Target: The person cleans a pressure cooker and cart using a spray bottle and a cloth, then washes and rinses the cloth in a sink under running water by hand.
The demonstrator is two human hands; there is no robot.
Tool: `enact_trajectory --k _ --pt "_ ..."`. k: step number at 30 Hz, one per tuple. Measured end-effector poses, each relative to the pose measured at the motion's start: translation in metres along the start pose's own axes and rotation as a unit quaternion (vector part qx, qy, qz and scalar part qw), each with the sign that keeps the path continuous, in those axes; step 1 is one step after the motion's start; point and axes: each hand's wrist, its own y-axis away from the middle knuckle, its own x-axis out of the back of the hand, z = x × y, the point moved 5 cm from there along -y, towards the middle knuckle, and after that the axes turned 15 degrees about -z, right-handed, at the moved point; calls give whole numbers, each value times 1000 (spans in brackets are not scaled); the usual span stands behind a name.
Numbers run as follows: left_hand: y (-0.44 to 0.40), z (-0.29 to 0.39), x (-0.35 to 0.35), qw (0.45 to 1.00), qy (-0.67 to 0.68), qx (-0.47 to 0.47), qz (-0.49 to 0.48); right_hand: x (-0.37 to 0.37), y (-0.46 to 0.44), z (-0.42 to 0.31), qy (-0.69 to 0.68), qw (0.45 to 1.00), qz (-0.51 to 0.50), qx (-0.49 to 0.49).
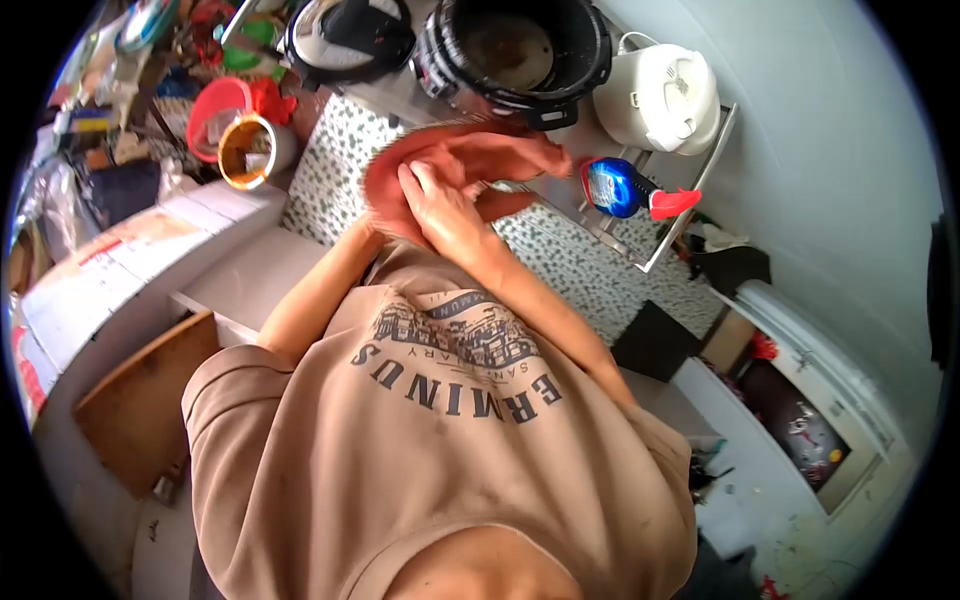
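Observation:
A coral-red cloth point(470, 150) is bunched in front of my body, below the open black electric pressure cooker point(590, 60). My right hand point(440, 210) lies over the cloth with its fingers bent and pressed into the fabric. At the cloth's left side, my left hand goes in under it; only the wrist point(368, 236) shows and its fingers are hidden. One end of the cloth stretches right, close to a blue spray bottle point(613, 188) with a red trigger.
A lidded pressure cooker point(350, 38) and a white rice cooker point(665, 98) flank the open one on a metal-framed stand point(725, 135). Clutter, a red basin point(215, 112) and a bucket point(282, 150) fill the left. A wooden board point(145, 405) leans near my left elbow.

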Motion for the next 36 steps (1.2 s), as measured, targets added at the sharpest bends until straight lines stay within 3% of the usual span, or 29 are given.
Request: enact_trajectory --k 1,2,3,4,5,6,7,8,9,10,12,13,16,18,20,21,23,25,29,32,36 --pt "4 5 -5 998 -6 -57 -22 2 0 -3 -91 995 -30 33" --pt "7 3 9 979 195 -5 54 11 -4 -1 -175 980 -60 72" --pt "-1 8 6 966 251 -54 -20 21 3 1 -192 976 -32 94" --pt "16 9 18 985 171 -8 5 29 12 12 -230 971 -1 71" --pt "24 30 17 996 -88 32 1 28 22 31 -370 929 23 13" --pt "23 40 21 958 -287 -11 6 24 33 60 -463 883 41 -63" --pt "25 50 25 878 -474 -51 44 19 45 90 -596 787 94 -129" --pt "24 41 34 848 -510 -100 104 12 55 122 -693 688 124 -178" --pt "24 32 43 810 -543 -143 168 8 56 154 -796 545 145 -219" --pt "14 11 40 748 -624 -89 209 13 52 173 -830 483 183 -210" --pt "-4 -31 34 587 -761 32 275 29 30 185 -860 472 129 -142" --pt "-39 -62 16 628 -716 18 303 33 18 183 -881 448 97 -118" --pt "-125 -80 -32 738 -571 -50 355 28 -3 190 -889 449 52 -80" --pt "-180 -79 -47 778 -497 -71 379 33 -2 192 -842 527 60 -100" --pt "-220 -84 -36 801 -444 -63 397 33 -5 196 -828 547 69 -100" --pt "-231 -88 -19 809 -423 -53 403 32 -6 198 -824 555 59 -100" --pt "-248 -100 19 827 -394 -22 401 32 -7 197 -856 508 37 -87" --pt "-255 -112 49 836 -383 7 392 38 -11 190 -842 530 34 -98" --pt "-263 -133 44 830 -424 49 359 38 -10 193 -851 516 14 -94" --pt "-242 -100 -20 811 -387 -21 439 36 -7 232 -830 538 1 -147" --pt "-222 -59 23 804 -385 -96 442 45 -9 203 -816 556 -9 -157"
